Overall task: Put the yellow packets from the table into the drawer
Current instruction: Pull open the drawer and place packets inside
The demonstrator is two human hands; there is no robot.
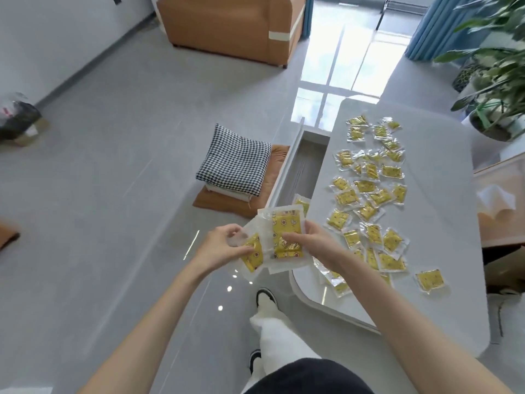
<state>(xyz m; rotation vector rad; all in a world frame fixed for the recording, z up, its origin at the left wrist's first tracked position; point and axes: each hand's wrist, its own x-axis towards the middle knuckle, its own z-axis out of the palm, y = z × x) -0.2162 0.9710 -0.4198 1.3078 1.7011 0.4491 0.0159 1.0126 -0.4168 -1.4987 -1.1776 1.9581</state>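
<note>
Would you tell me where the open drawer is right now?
In the head view, the drawer sticks out left of the table, beside the checked cushion.

I stand at a white glossy table [443, 223] with rounded corners, set on a grey tiled floor [113, 194]. On the tabletop, yellow packets [366, 186] in clear wrappers lie scattered in a loose band just beside the open drawer [309, 160], running along its whole length and past its near end. Some overlap and others lie singly. One packet [431, 280] lies apart, farthest from the drawer. On the drawer's other side, a houndstooth cushion [235, 163] sits on a brown cushion [224, 201] on the floor.
</note>
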